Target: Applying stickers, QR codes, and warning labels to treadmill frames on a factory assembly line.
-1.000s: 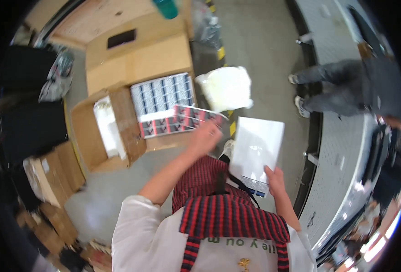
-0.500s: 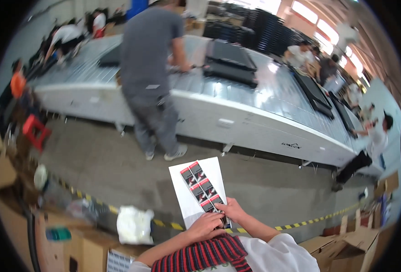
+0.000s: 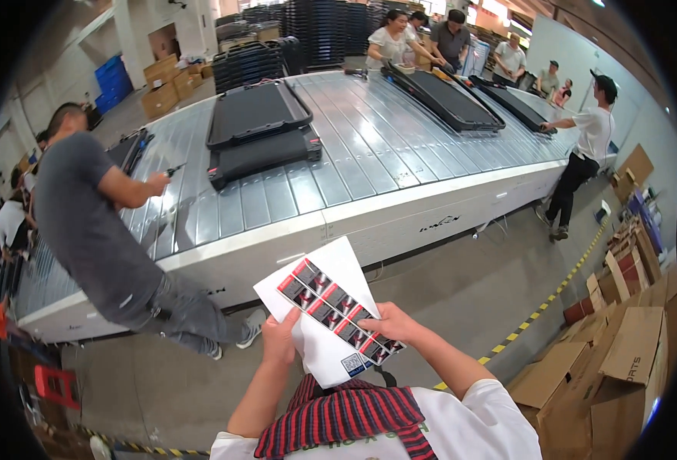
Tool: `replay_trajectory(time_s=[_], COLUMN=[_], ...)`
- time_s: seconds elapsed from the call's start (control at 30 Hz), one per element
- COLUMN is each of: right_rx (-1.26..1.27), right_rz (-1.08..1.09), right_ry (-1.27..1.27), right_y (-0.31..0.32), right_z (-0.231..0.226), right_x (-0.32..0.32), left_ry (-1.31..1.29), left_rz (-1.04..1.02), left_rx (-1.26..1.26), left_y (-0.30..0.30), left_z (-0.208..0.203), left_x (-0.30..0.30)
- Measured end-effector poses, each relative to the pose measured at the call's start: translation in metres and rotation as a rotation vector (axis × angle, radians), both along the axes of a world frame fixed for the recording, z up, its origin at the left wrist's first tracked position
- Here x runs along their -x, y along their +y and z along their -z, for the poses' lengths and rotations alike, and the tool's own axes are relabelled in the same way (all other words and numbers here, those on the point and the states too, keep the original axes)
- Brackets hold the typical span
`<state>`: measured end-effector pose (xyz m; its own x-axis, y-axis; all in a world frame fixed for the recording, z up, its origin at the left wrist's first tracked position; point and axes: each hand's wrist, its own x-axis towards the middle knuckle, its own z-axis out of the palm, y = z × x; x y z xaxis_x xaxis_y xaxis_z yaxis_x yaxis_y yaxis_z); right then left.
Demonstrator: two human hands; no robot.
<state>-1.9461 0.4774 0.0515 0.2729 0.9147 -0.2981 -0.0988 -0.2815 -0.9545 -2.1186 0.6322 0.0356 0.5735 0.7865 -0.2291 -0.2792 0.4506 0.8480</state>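
Observation:
In front of my chest I hold a few white paper sheets [image 3: 346, 264], tilted away from me. A strip of dark printed labels [image 3: 317, 284] with red and grey blocks lies diagonally across them. My left hand [image 3: 280, 339] pinches the left edge of the sheets, thumb up by the strip. My right hand [image 3: 393, 323] grips the right side, its thumb pressed on the labels. Its other fingers are hidden behind the paper. A blue-and-white label with a square code [image 3: 352, 363] shows at the strip's near end.
A long metal roller conveyor [image 3: 338, 184] runs across ahead, carrying black treadmill-like decks [image 3: 258, 115]. A worker in grey [image 3: 97, 222] leans over it at left, holding a tool; another in white [image 3: 587, 138] stands at right. Cardboard boxes [image 3: 583, 376] and yellow-black floor tape [image 3: 522, 328] lie to my right.
The view has swung right and up. My left hand has moved from the sheets' near end to their left edge, and more of the labels shows. The grey-clad worker now appears further left.

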Motion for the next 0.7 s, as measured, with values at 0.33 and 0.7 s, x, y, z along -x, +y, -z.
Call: replay_trajectory(time_s=[0.33, 0.7], right_rx=[0.012, -0.352], right_rz=[-0.013, 0.634], right_ry=[-0.372, -0.929], right_y=[0.158, 0.248], right_z=[-0.007, -0.057], right_x=[-0.115, -0.228], left_ry=[0.035, -0.098], left_rz=[0.149, 0.281], left_rx=[-0.085, 0.023], left_y=[0.187, 0.264], left_z=[-0.031, -0.033], left_x=[-0.14, -0.297])
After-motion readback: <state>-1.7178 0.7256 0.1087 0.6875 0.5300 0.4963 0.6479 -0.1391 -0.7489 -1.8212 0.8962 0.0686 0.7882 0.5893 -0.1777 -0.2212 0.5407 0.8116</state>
